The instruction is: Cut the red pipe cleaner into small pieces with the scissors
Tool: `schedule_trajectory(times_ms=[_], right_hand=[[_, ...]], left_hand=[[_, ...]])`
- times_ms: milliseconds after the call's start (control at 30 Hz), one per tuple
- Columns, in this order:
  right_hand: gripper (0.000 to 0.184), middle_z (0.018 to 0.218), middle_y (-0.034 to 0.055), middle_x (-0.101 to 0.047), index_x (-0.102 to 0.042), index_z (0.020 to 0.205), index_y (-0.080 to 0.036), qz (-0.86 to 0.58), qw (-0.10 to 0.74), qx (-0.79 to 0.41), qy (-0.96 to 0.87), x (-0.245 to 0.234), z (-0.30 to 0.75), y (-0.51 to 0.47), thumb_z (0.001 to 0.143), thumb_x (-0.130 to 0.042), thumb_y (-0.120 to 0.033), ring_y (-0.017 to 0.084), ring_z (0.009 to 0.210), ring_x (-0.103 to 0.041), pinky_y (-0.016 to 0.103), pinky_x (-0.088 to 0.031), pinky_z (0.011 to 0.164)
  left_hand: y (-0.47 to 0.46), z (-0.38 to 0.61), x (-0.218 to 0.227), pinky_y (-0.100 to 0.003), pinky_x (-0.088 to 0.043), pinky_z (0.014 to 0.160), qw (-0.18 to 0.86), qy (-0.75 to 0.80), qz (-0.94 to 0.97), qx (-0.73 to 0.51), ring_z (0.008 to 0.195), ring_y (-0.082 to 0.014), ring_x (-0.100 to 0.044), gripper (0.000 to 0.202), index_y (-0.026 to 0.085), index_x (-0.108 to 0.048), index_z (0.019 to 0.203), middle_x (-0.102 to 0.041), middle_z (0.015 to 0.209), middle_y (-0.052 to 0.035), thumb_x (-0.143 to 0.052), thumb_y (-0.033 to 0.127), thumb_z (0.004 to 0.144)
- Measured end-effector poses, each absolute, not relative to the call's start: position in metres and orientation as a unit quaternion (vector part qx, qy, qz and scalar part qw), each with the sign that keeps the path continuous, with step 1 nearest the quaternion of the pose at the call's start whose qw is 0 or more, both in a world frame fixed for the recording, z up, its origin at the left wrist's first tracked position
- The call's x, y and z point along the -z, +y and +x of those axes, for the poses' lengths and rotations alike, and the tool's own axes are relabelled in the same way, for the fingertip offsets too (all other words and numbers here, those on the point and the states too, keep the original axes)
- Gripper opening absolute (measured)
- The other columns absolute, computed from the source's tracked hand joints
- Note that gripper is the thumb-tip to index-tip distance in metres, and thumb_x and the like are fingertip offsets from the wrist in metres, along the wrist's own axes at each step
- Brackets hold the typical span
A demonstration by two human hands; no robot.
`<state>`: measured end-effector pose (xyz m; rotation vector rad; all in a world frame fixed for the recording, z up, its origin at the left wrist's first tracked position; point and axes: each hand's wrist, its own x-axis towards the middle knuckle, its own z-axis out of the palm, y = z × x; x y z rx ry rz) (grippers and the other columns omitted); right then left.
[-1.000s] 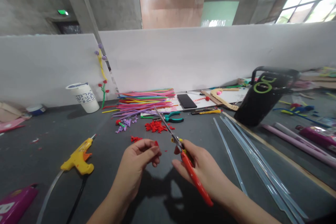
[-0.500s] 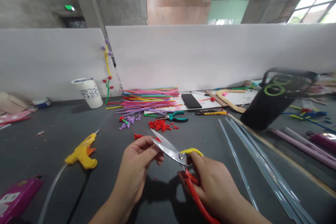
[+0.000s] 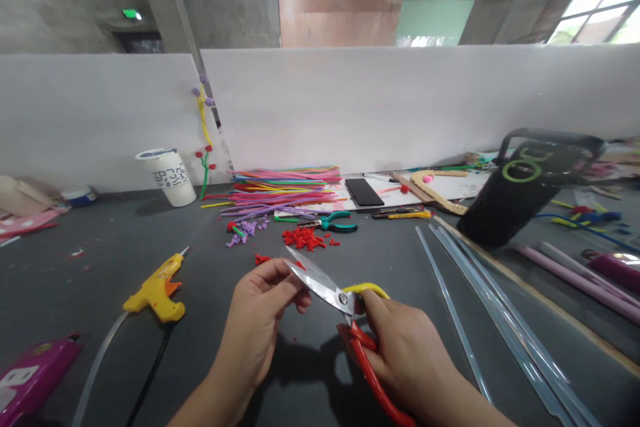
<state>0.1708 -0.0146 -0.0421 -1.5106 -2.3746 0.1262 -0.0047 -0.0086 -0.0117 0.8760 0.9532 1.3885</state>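
Just on the person's side of the red pile (image 3: 304, 238), the left hand (image 3: 267, 303) has its grip pinched on a small red piece (image 3: 301, 266) between the 2 parted blades of the scissors (image 3: 325, 288), whose handles the right hand's (image 3: 405, 337) grip is wrapped around. I can't tell whether metal touches skin, but the blades run so close that a hasty squeeze could nick a finger, and a loose pinch could drop the piece. Right of the pile, the worktop (image 3: 383, 267) offers room as far as the clear sticks (image 3: 483, 303); well left of it, the glue gun (image 3: 159, 290) could catch a wide elbow. Past the pile, pliers (image 3: 340, 221) lie close, and the white panel (image 3: 360, 107) bounds the back; the near edge is out of sight.
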Motion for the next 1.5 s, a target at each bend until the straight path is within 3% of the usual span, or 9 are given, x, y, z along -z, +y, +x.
schedule_trajectory(times_ms=[1100, 1200, 1367, 1500], right_hand=[[0.019, 0.054, 0.0003, -0.053, -0.045, 0.065, -0.019, -0.542, 0.162, -0.075, -0.821, 0.041, 0.171, -0.012, 0.073, -0.046, -0.036, 0.015, 0.046, -0.047, 0.024, -0.020, 0.044], [0.018, 0.050, -0.0027, -0.047, -0.045, 0.063, -0.019, -0.549, 0.202, -0.144, -0.798, 0.038, 0.170, -0.010, 0.073, -0.047, -0.034, 0.012, 0.045, -0.041, 0.023, -0.021, 0.044], [0.013, 0.053, -0.0057, -0.042, -0.048, 0.065, -0.018, -0.498, 0.323, -0.397, -0.700, 0.027, 0.165, -0.006, 0.074, -0.045, -0.027, 0.007, 0.047, -0.038, 0.017, -0.030, 0.044], [0.012, 0.039, -0.0094, -0.037, -0.049, 0.069, -0.018, -0.471, 0.341, -0.541, -0.608, 0.021, 0.162, -0.002, 0.072, -0.047, -0.029, 0.006, 0.033, -0.032, 0.016, -0.026, 0.035]], left_hand=[[-0.003, -0.013, 0.009, -0.014, -0.039, 0.046, 0.578, 0.415, 0.401, -0.577, 0.047, -0.0051, -0.050, 0.005, 0.012, -0.063, 0.069, -0.060, 0.058, 0.0009, -0.063, 0.013, 0.064], [-0.002, -0.012, 0.009, -0.014, -0.038, 0.045, 0.608, 0.414, 0.402, -0.546, 0.047, -0.0049, -0.051, 0.003, 0.012, -0.062, 0.068, -0.060, 0.058, 0.0005, -0.062, 0.013, 0.066], [-0.006, -0.001, 0.017, -0.015, -0.038, 0.044, 0.715, 0.394, 0.369, -0.445, 0.044, -0.0057, -0.051, 0.006, 0.011, -0.059, 0.068, -0.060, 0.056, -0.0014, -0.063, 0.017, 0.067], [-0.010, 0.006, 0.021, -0.014, -0.037, 0.043, 0.751, 0.380, 0.384, -0.380, 0.043, -0.0051, -0.050, 0.011, 0.009, -0.059, 0.063, -0.059, 0.056, -0.0027, -0.061, 0.018, 0.068]])
